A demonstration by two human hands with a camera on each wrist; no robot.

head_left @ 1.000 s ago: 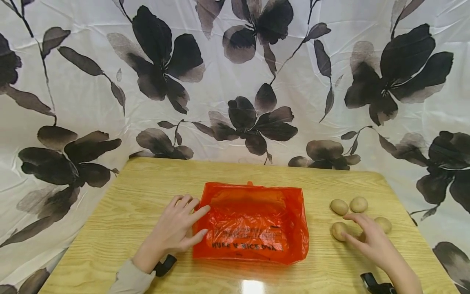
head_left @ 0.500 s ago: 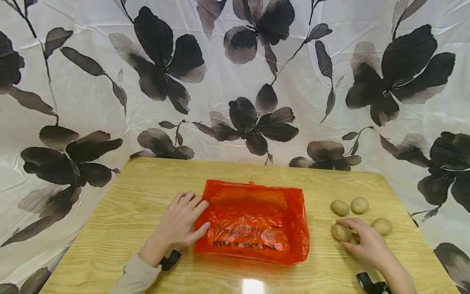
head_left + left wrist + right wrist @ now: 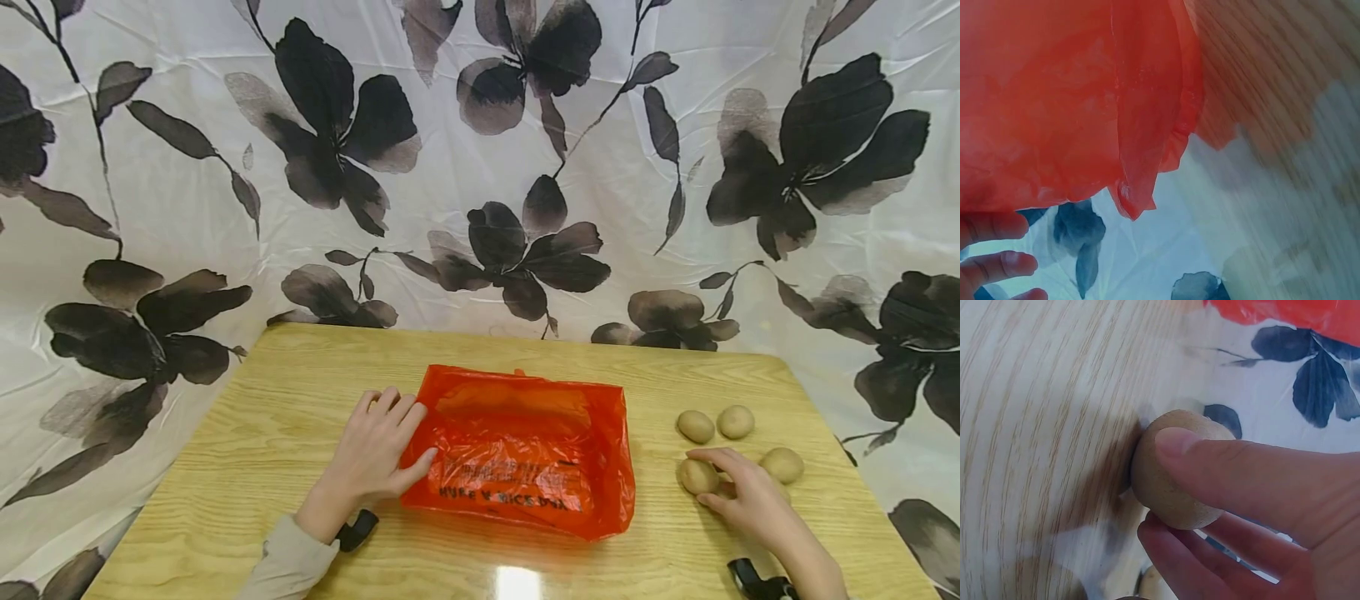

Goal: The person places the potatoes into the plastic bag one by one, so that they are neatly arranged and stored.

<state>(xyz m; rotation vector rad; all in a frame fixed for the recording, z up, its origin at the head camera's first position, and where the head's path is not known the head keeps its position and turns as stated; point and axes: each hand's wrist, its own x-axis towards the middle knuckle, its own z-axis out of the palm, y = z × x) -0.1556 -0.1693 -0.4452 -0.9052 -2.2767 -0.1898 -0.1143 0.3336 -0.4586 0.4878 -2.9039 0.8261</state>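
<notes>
A red plastic bag point(image 3: 517, 454) with black lettering lies on the table, its mouth spread wide. My left hand point(image 3: 375, 450) is at the bag's left side, thumb and fingers spread apart over its edge. In the left wrist view, straight fingers point(image 3: 997, 265) show just below the red film; the thumb is hidden. On the right, my right hand point(image 3: 757, 496) pinches a round, tan potato point(image 3: 699, 477). The right wrist view shows the thumb across the top of this potato point(image 3: 1175, 472) and the fingers beneath it, close over the wood.
Near the right hand lie more potatoes: one at the back left point(image 3: 696, 427), one beside it point(image 3: 736, 422) and one to the right point(image 3: 782, 465). A floral cloth point(image 3: 450, 167) hangs behind the wooden table point(image 3: 337, 354).
My right hand has closed its thumb and fingers on the potato. My left hand has shifted slightly right, and the bag's left edge has moved a little with it.
</notes>
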